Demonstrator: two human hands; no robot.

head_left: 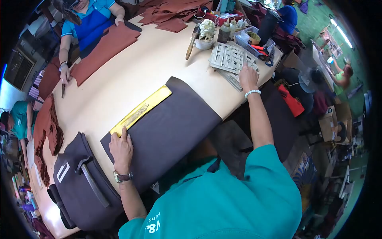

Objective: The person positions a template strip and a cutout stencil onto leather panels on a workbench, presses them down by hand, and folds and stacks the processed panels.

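Observation:
My left hand (pixel 121 149) rests at the near-left end of a long yellow strip (pixel 141 109), its fingers laid on that end. The strip has a worn brown patch along its middle and lies along the far edge of a dark sheet (pixel 175 119) of leather-like material. Part of the sheet hangs over the table edge. At the right, my right hand (pixel 248 77), with a beaded bracelet on the wrist, is closed over a pile of pale slotted templates (pixel 227 56). What its fingers hold is hidden. A dark hammer-like tool (pixel 93 181) lies on folded dark material (pixel 75 159) left of me.
Across the pale table (pixel 155 55), a co-worker handles a reddish-brown piece (pixel 105 51). More brown pieces (pixel 47 135) lie left. Near the templates stand a brush (pixel 192 42), a white tub (pixel 204 43), bottles (pixel 224 32) and a basket (pixel 242 40). Other people work beyond.

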